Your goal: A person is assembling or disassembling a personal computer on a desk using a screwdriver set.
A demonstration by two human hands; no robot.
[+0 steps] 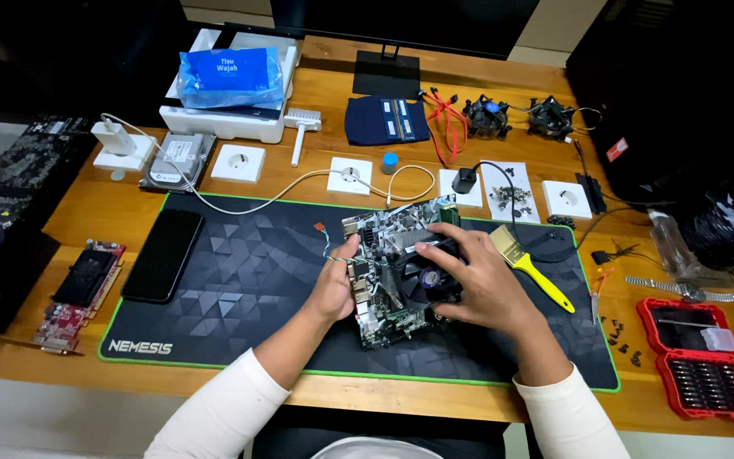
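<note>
The green computer motherboard with a black cooler fan (401,276) lies on the dark desk mat with green edge (239,289), which lies on the wooden table (87,212). The left hand (337,285) is at the board's left side, and the right hand (477,280) is on the fan. Right of this hand, on the mat, lies the yellow-handled paint brush (533,265). On the left part of the mat lies the black flat phone (163,253). Left of the mat is the red graphics card (78,297). Right of the mat stands the open red plastic bit case (700,357). Behind the mat lies the metal hard drive (178,158).
</note>
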